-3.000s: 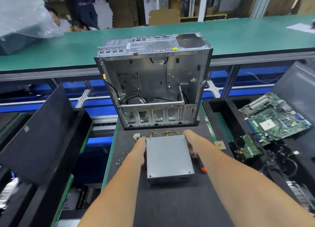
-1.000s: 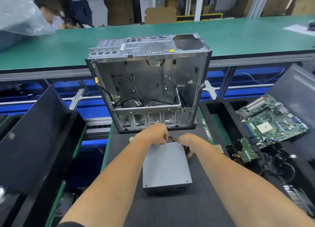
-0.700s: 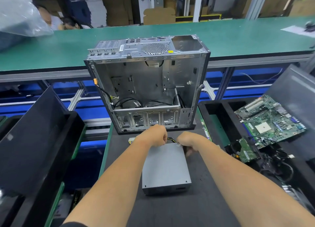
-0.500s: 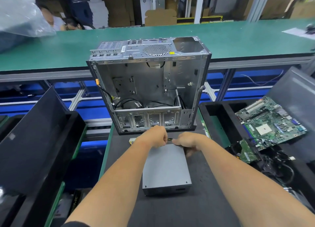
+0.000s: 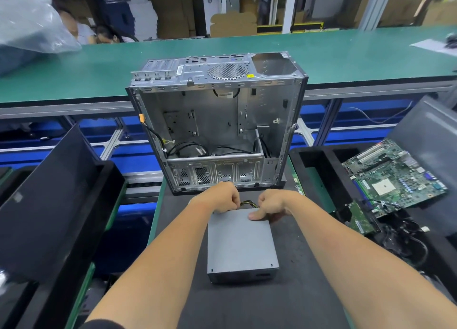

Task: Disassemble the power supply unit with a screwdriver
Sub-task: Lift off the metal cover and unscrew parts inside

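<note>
The grey power supply unit (image 5: 241, 244) lies flat on the black mat (image 5: 291, 291) in front of me. Yellow and black cables (image 5: 248, 203) come out of its far end. My left hand (image 5: 218, 197) is curled round those cables at the far left corner. My right hand (image 5: 272, 204) is curled at the far right corner, its thumb pressing on the unit's top; its fingers seem to grip the cables too. No screwdriver is visible.
An open, stripped computer case (image 5: 217, 121) stands upright just beyond the unit. A black foam tray (image 5: 319, 165) on the right holds a green motherboard (image 5: 395, 175), a smaller board (image 5: 362, 218) and cables. Black panels (image 5: 49, 192) lean at left. A green conveyor (image 5: 346, 54) runs behind.
Three seconds ago both hands held the unit's sides. They have since moved to its far end and closed on the cable bundle. The unit has barely shifted.
</note>
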The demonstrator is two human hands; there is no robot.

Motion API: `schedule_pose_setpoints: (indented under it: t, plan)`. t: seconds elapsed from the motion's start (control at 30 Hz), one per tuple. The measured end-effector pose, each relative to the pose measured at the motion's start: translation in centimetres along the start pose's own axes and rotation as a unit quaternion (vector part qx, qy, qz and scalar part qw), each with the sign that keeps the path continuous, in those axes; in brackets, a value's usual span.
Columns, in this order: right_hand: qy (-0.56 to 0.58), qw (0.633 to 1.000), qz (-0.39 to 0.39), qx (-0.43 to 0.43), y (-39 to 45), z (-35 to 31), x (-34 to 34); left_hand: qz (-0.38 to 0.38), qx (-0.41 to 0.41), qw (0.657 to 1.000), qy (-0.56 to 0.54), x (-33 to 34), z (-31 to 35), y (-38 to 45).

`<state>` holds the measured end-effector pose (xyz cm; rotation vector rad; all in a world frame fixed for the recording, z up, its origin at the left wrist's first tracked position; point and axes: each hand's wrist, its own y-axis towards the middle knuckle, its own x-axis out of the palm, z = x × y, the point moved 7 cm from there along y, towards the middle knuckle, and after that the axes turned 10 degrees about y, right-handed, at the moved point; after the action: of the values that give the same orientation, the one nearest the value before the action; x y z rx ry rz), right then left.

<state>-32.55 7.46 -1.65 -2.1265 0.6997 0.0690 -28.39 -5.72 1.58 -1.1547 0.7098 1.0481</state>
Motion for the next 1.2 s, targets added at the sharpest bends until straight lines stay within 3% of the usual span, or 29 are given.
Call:
schedule_pose_setpoints:
  t: [0.27, 0.43, 0.67, 1.0, 1.2]
  plan:
    - [-0.107, 0.994, -0.012, -0.005, -0.5, -0.7, 0.1, -0.025, 0.023, 0.999, 0.021, 0.2, 0.1, 0.0]
    - [-0.171, 0.985, -0.02, -0.027, -0.4, -1.3, 0.0, -0.056, -0.008, 0.998, -0.04, 1.2, -0.3, 0.3]
    - [-0.234, 0.969, -0.042, -0.059, -0.1, -2.4, 1.0, -0.121, -0.054, 0.99, -0.044, 3.2, -1.2, 0.8]
    - [-0.251, 0.966, -0.053, -0.04, 0.4, -3.0, 1.0, -0.195, -0.071, 0.978, 0.031, 3.6, -0.8, 1.6]
    - [-0.187, 0.979, -0.021, -0.079, 1.0, -3.5, -0.7, -0.208, -0.076, 0.975, 0.011, 3.7, -1.0, 1.8]
